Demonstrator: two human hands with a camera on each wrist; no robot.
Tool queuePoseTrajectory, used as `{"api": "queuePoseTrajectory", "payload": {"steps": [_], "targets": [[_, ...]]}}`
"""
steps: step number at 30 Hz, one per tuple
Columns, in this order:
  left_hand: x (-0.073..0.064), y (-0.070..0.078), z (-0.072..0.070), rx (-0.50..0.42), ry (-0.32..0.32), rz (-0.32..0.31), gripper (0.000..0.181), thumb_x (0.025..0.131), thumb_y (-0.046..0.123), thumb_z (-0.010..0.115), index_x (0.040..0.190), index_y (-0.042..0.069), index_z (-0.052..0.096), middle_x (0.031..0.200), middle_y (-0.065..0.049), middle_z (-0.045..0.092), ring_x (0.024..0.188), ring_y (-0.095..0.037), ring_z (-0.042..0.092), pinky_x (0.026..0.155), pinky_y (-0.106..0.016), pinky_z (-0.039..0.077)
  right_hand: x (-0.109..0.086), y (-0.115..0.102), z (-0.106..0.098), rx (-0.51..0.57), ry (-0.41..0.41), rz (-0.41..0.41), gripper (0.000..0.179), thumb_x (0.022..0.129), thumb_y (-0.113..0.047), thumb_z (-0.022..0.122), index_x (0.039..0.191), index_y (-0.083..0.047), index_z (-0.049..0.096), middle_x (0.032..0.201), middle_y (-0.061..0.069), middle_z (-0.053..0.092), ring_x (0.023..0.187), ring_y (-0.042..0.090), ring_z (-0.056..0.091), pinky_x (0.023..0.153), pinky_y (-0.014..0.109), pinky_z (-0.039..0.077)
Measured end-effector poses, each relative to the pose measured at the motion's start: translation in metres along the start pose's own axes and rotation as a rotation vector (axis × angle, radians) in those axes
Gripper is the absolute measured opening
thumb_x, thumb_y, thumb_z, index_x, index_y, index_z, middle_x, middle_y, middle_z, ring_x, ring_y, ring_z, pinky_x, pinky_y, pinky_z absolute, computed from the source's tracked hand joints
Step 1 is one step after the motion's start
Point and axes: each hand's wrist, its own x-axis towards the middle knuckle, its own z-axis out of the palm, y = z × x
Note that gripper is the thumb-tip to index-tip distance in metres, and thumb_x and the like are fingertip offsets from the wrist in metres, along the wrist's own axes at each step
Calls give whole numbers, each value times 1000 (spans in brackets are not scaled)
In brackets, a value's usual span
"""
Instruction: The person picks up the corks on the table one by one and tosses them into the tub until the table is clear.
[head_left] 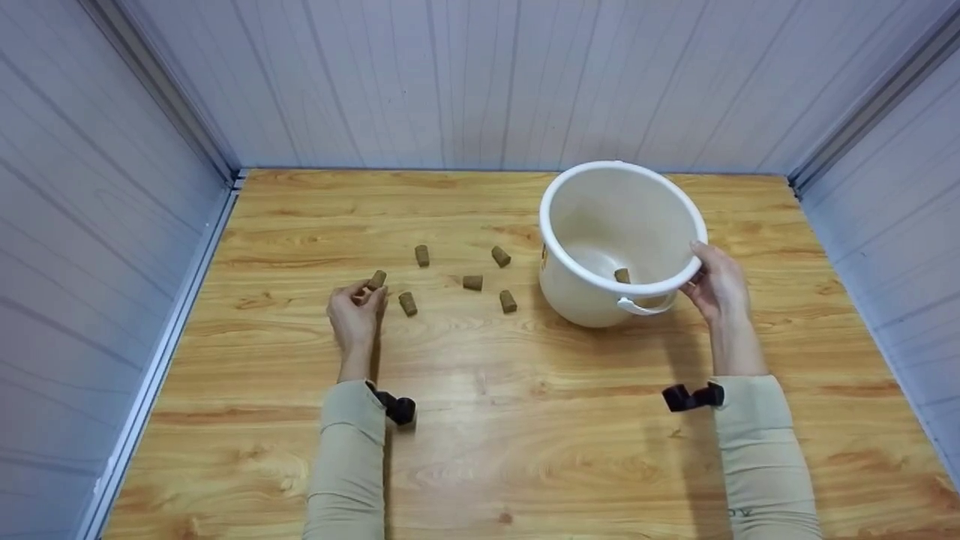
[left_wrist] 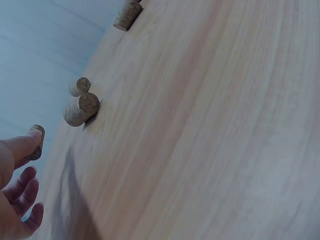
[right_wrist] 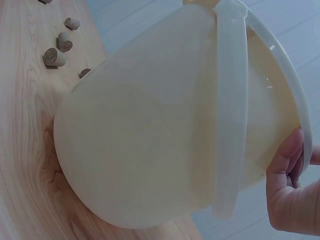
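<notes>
My left hand (head_left: 354,319) pinches a brown cork stopper (head_left: 377,280) between thumb and fingers; in the left wrist view that cork (left_wrist: 38,142) is lifted off the table. Just right of the hand lies another cork (head_left: 407,304). At the right, my right hand (head_left: 720,285) grips the rim of a white plastic bucket (head_left: 570,296), thumb over the edge and fingers beneath. The bucket leans, its mouth facing up and toward me. Inside it one cork (head_left: 622,276) shows near the front wall, partly hidden by the rim. The bucket's handle (right_wrist: 231,110) hangs down its side.
Between hand and bucket, several corks lie scattered, among them a cork (head_left: 422,256) at the back and a cork (head_left: 508,301) nearest the bucket. Pale panelled walls (head_left: 480,82) bound the wooden table (head_left: 480,450) at the back and both sides.
</notes>
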Motion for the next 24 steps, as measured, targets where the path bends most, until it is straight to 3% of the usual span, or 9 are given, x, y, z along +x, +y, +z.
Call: {"api": "queuePoseTrajectory", "payload": {"steps": [5,12,24], "targets": [[-3,7,1,-30,20,36,25,73,11,72,95,-1,68,85,-14,52,76,-24,48,64,-31,39,0,0,0,-29,-6,-4,17,87,-9,53,100,0,46,78,10,57,67,19,59,57,27,50],[-7,20,2,-15,37,128,23,74,10,71,94,-1,68,85,-15,56,76,-26,50,68,-34,39,1,0,-1,-9,-10,-2,13,87,-8,53,96,0,49,78,11,58,69,20,59,57,28,50],[-18,46,1,-112,28,228,24,72,9,73,92,-4,67,85,-16,55,79,-31,51,73,-42,41,1,1,-1,-11,-6,-14,11,86,-7,55,93,0,52,78,11,58,69,20,58,56,28,50]]}}
